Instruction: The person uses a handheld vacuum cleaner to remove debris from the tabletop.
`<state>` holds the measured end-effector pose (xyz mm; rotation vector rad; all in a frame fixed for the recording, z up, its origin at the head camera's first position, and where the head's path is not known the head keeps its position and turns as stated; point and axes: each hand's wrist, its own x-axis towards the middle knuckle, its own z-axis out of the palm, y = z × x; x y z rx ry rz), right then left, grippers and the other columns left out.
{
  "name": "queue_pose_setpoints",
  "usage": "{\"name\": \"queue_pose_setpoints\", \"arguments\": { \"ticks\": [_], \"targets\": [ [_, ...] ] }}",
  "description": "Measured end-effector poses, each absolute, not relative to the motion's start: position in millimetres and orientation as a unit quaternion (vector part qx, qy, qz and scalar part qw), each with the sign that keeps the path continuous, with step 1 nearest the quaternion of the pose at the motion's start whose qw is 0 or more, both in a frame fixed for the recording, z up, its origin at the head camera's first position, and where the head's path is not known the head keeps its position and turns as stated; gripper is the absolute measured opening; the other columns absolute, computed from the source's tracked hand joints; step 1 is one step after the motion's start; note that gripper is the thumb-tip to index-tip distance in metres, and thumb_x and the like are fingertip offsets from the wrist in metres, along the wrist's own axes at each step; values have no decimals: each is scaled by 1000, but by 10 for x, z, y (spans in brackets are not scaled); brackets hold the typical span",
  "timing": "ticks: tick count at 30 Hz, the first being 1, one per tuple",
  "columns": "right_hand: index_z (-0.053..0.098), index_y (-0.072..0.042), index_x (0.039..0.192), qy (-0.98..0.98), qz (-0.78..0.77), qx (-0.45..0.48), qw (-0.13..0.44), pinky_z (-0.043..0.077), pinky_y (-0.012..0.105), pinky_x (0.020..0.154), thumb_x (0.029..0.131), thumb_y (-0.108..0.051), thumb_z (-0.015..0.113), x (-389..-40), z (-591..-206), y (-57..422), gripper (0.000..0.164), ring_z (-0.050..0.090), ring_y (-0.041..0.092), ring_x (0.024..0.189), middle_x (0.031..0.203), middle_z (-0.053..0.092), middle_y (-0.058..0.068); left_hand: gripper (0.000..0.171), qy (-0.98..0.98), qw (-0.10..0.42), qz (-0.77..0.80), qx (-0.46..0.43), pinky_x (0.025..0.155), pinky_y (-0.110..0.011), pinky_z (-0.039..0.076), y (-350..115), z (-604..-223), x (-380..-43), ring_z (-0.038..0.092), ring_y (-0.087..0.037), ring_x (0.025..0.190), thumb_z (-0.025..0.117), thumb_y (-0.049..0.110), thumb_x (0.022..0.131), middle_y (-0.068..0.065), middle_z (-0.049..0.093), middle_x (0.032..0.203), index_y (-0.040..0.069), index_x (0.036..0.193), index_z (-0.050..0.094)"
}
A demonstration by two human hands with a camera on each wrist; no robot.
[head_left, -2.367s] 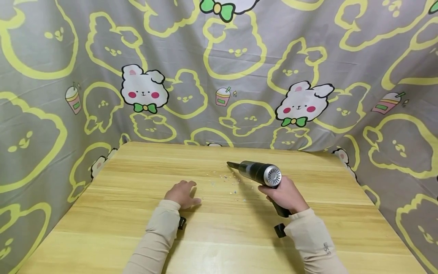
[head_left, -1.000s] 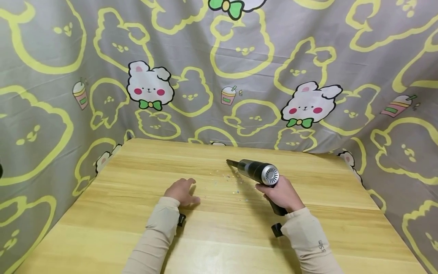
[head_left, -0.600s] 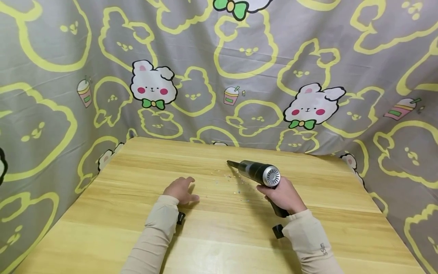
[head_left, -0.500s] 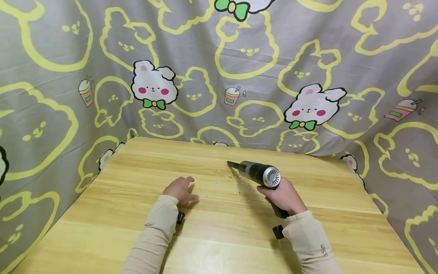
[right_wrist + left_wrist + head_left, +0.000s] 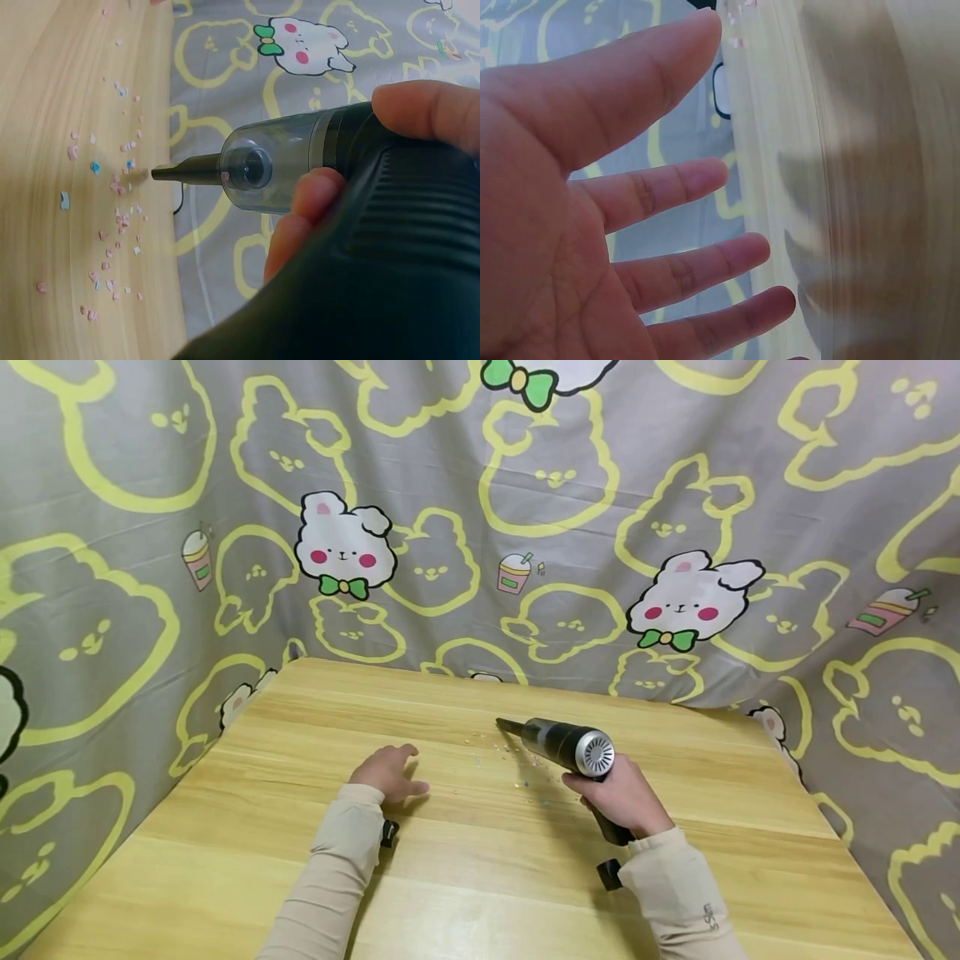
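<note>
My right hand [image 5: 622,797] grips the handle of a black and silver handheld vacuum cleaner [image 5: 558,743]. Its clear dust chamber [image 5: 277,161] and narrow black nozzle [image 5: 187,169] show in the right wrist view, with a small pink bit inside the chamber. The nozzle tip points at scattered pink, blue and white scraps [image 5: 120,217] on the wooden table [image 5: 465,868]. To the left of the scraps, my left hand [image 5: 386,772] is held over the table with nothing in it. Its fingers [image 5: 690,277] are spread apart and nearly straight in the left wrist view.
A grey curtain [image 5: 450,468] printed with yellow outlines and white rabbits hangs behind the table and along both sides. Black wrist cameras sit at both cuffs, one of them the right wrist camera [image 5: 609,874].
The head view has shifted slightly, so the curtain pattern sits further right. My right hand keeps the vacuum cleaner in nearly the same place; my left hand has drawn slightly left, away from the scraps.
</note>
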<state>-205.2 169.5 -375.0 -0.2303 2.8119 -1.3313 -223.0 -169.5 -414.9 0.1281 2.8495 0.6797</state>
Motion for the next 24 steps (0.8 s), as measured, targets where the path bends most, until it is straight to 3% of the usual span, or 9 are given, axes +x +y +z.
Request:
{"name": "queue_pose_setpoints", "arguments": {
  "ticks": [11,24],
  "targets": [
    [64,-1,98,904,-421,-80,7,50,34,59,77,-27,77,-2038,-3748,1663,36,61,17,57,66,65,7,69,968,106,226,37,101,-57,41,-1771,-4144,-2245,45,-46,122,71,31,85,-30,51,132,-6,136,42],
    [65,-1,98,906,-416,-82,8,49,33,59,77,-29,77,-1999,-3731,1627,37,60,16,57,67,65,9,66,965,109,236,32,102,-58,39,-1825,-4141,-2241,42,-47,124,69,30,87,-30,48,135,-3,137,42]
  ]
}}
